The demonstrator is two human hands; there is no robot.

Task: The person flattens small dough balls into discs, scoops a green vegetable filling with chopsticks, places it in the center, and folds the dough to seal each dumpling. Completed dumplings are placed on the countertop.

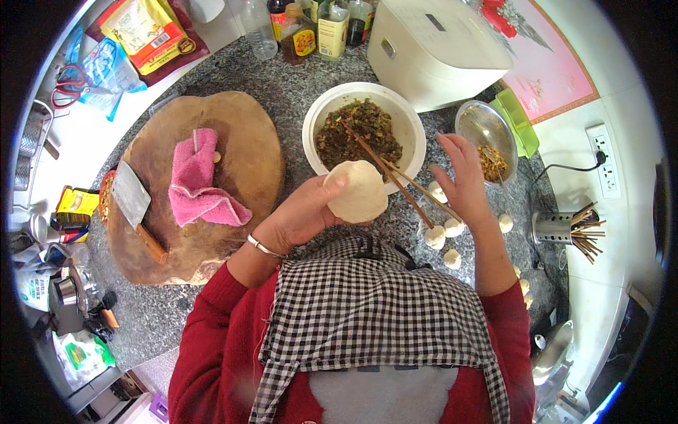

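A flat round dough wrapper [361, 193] rests in my left hand [302, 212], with the thumb over its edge. My right hand [460, 177] is raised with fingers apart and holds nothing, to the right of a white bowl [416, 132]. Dark chopped filling [365, 127] with green bits lies in that bowl. A pair of wooden chopsticks [397, 183] leans from the filling over the rim towards me. Beneath and beside my right wrist, several small dough balls [435, 237] sit on the speckled stone counter [392, 233].
A round wooden chopping board [243, 132] on the left holds a pink towel [193, 175] and a cleaver [132, 196]. Sauce bottles [298, 40] and a white lidded bin [424, 63] stand at the back. Right are a metal bowl [476, 119] and a chopstick holder [551, 228].
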